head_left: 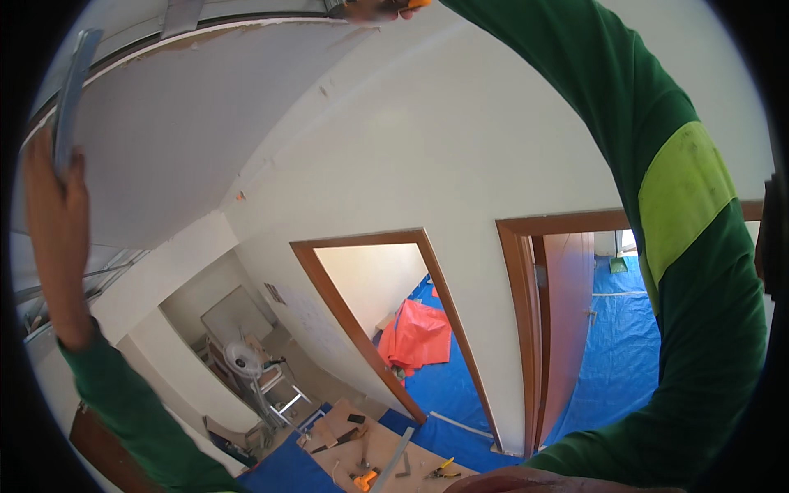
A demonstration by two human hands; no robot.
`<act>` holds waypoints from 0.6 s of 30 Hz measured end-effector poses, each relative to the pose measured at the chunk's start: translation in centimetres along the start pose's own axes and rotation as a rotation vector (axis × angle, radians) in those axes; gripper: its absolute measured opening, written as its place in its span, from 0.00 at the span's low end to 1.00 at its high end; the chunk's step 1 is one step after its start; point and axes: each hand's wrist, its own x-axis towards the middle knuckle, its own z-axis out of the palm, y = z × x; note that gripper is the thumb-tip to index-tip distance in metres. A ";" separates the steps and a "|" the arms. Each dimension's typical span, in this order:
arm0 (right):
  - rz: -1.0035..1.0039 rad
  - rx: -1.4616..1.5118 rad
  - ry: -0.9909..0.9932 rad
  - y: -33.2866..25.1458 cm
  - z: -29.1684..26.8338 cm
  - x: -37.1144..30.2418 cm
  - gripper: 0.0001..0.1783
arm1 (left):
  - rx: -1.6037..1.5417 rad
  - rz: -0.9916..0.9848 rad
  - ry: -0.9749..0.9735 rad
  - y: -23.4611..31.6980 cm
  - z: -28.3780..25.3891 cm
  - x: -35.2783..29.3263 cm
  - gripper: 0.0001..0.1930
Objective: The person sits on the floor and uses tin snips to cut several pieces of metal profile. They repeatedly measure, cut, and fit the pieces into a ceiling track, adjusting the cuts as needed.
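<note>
- The left hand [59, 193], raised at the far left, has its thumb and fingers clamped around a long, narrow grey metal strip [77, 86], which stands steeply tilted near the edge of a broad pale ceiling panel [197, 99].
- The right hand [374, 10], blurred and cut by the top edge, is by an orange-and-black object [413, 6] near the panel's far end; how its fingers are closed I cannot tell.
- Whitish paper sheets [308, 319] on the white wall beside the wooden doorway carry marks too small to read.
- Below, a flat brown board [382, 435] bears a wooden-handled hammer [363, 448], an orange tool [364, 479] and yellow-handled pliers [444, 470].
- Through that doorway, a crumpled orange-red sheet [417, 335] lies on blue sheeting [460, 403].
</note>
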 end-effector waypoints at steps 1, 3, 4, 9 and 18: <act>-0.010 -0.044 0.010 -1.0 1.0 0.2 0.20 | -0.345 -0.150 -0.167 4.0 0.0 -2.1 0.28; -0.022 -0.225 0.018 0.9 1.1 0.2 0.18 | -1.144 -0.452 -0.384 14.2 -0.7 -3.8 0.30; -0.029 -0.316 0.032 1.9 2.4 -0.1 0.17 | -1.591 -0.630 -0.486 19.7 0.1 -4.9 0.31; -0.288 -0.542 0.486 0.7 3.4 -2.9 0.15 | -2.400 -0.823 -0.322 32.3 8.9 4.0 0.35; -0.426 -0.711 0.631 2.0 3.4 -2.1 0.16 | -2.833 -1.034 0.010 39.9 20.0 12.2 0.23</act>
